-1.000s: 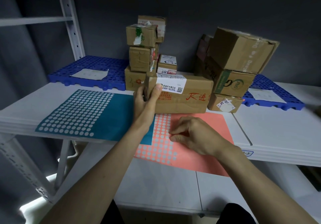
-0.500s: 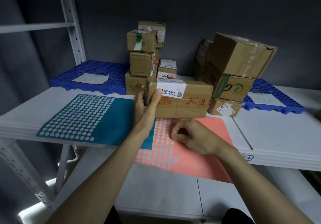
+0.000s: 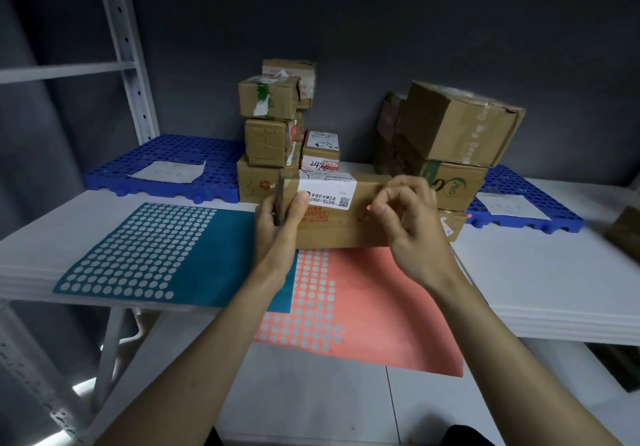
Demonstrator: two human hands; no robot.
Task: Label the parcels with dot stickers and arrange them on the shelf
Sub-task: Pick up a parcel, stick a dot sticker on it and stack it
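A long cardboard parcel (image 3: 332,227) with a white shipping label stands on the white shelf (image 3: 540,272), over the orange dot-sticker sheet (image 3: 374,307). My left hand (image 3: 280,217) grips its left end, thumb on the front face. My right hand (image 3: 405,217) is raised in front of the parcel's front face and pinches a small orange dot sticker (image 3: 370,207) at its fingertips. A teal dot-sticker sheet (image 3: 156,251) lies to the left, with most of its dots peeled away.
Behind the parcel rise a stack of small boxes (image 3: 270,134) and, to the right, a stack of bigger boxes (image 3: 453,147). Blue plastic pallets lie at the back left (image 3: 166,168) and back right (image 3: 526,210), each with a paper on it. A shelf upright (image 3: 128,54) stands left.
My right hand lifted off the orange sheet with a dot sticker and rose to the parcel's front face. My left hand kept its grip on the parcel's left end.
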